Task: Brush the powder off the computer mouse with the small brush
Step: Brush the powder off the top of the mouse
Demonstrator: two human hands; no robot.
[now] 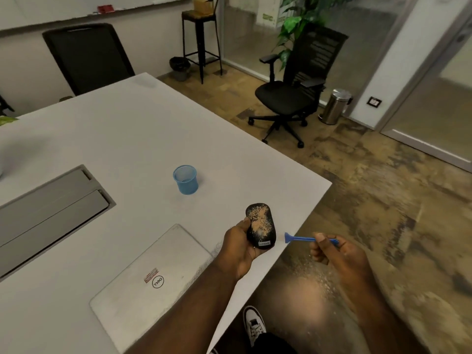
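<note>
The left hand (238, 249) grips the black mouse (260, 226), dusty with tan powder (259, 221), just above the tabletop's (127, 134) right edge. The right hand (337, 254) pinches the small blue brush (304, 238) beside it, off the edge. A blue cup (186, 179) and a closed laptop (143, 282) sit nearby.

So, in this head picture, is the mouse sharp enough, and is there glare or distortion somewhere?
Head view: the mouse and its tan powder are fairly sharp; the brush is slightly soft; a bright glare patch lies on the floor near the table edge; wide-angle bending curves the table and the door frames.
</note>
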